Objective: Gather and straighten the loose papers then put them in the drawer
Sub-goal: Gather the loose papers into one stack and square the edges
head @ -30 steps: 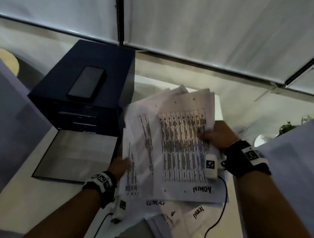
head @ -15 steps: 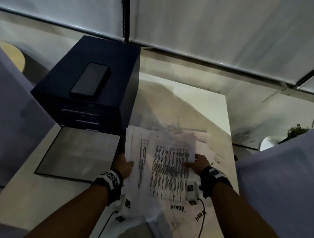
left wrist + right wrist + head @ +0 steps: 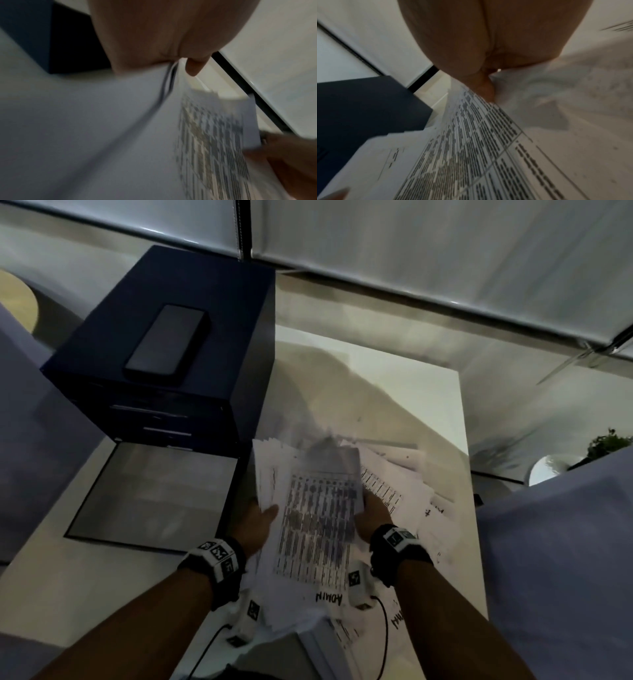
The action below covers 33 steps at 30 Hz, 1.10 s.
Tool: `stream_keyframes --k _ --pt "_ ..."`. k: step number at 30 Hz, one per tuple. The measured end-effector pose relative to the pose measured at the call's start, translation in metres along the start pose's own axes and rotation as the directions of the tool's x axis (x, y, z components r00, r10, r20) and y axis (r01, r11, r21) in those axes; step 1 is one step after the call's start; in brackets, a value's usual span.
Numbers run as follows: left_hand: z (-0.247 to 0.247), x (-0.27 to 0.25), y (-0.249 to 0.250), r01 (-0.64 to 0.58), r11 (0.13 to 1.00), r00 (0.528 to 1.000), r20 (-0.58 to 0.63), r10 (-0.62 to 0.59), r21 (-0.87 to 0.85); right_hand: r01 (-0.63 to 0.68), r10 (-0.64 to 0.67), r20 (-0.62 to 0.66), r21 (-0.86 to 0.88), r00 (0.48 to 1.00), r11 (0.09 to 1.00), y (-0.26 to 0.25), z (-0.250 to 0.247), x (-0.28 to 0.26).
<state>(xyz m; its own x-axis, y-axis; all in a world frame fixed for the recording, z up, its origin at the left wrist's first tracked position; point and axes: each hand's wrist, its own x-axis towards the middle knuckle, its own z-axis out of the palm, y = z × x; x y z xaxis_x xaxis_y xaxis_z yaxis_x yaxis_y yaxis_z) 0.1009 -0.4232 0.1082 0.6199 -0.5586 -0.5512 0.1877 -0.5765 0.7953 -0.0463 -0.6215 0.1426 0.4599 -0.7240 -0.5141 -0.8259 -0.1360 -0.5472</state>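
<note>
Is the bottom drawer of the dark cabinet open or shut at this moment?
Open. The bottom drawer is pulled out in front of the cabinet, its grey floor bare; the papers are in both hands, not yet inside.

Three cameras, one overhead and two at the wrists, all trained on the same stack of papers.

The head view looks forward and steeply down from above, with the left hand [image 3: 258,520] and right hand [image 3: 371,513] at lower centre, the papers [image 3: 317,522] between them, and the dark drawer cabinet [image 3: 191,313] at upper left. The left wrist view sits very close under its palm [image 3: 159,31], facing along the sheets toward the right hand at lower right. The right wrist view, equally near, faces the opposite way, with the cabinet at its left. All three share the printed top sheet.
</note>
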Motion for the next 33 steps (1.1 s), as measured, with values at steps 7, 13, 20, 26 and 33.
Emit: stream_keyframes --k 7,13,20,26,33 --pt "-0.009 -0.001 0.002 0.030 0.992 0.996 -0.084 -0.020 0.122 -0.034 0.022 -0.171 -0.067 0.985 0.997 -0.002 -0.011 0.014" --pt "0.000 0.006 -0.005 0.103 0.991 0.983 -0.146 -0.114 -0.082 0.138 -0.135 -0.131 0.017 0.982 0.990 -0.030 -0.004 0.014" --pt "0.025 0.001 0.007 0.069 0.997 0.965 -0.251 -0.072 -0.021 0.026 -0.030 -0.021 -0.183 0.999 0.983 -0.008 0.013 -0.005" --pt "0.007 0.007 -0.003 -0.045 0.991 0.982 -0.175 0.067 0.130 -0.100 0.100 -0.004 -0.076 0.995 0.992 0.022 -0.001 -0.012" --pt "0.000 0.018 -0.001 -0.049 0.994 0.998 -0.028 0.052 0.095 0.094 -0.091 -0.033 0.111 0.995 0.989 -0.011 0.000 -0.005"
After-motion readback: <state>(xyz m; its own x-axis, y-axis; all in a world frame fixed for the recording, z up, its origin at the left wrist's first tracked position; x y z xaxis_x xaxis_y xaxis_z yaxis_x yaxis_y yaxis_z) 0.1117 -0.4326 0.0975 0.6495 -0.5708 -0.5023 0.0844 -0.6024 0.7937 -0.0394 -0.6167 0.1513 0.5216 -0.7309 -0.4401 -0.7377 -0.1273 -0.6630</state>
